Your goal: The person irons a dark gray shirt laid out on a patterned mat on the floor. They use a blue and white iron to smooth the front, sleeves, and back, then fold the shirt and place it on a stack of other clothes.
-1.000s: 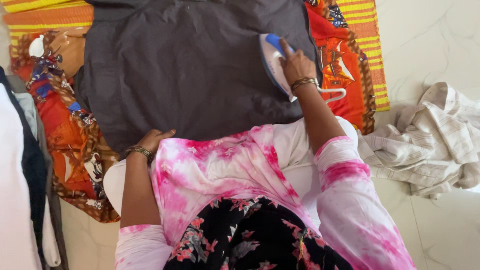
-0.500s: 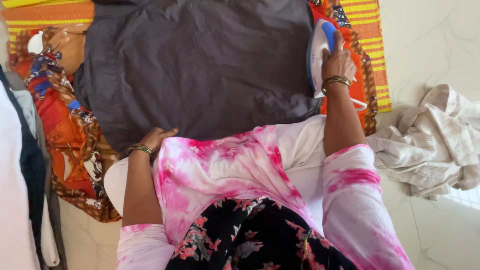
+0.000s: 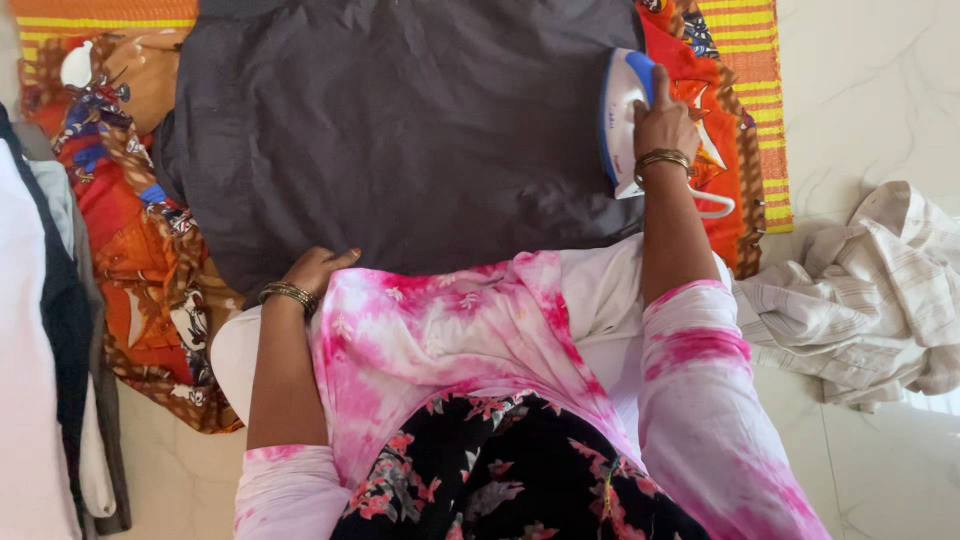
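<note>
A dark grey garment lies spread flat over an orange patterned cloth on the floor. My right hand grips the handle of a white and blue iron, which rests at the garment's right edge. Its white cord loops just below my wrist. My left hand presses down on the garment's near edge, fingers curled over the fabric. Both wrists wear gold bangles. My pink and white top covers the lower middle of the view.
A crumpled white striped garment lies on the marble floor to the right. A pile of white and dark clothes lines the left edge. A yellow striped mat pokes out beneath the orange cloth.
My right hand slid the iron from the middle right of the garment out to its right edge, then slightly back left. My left hand stayed on the near edge.
</note>
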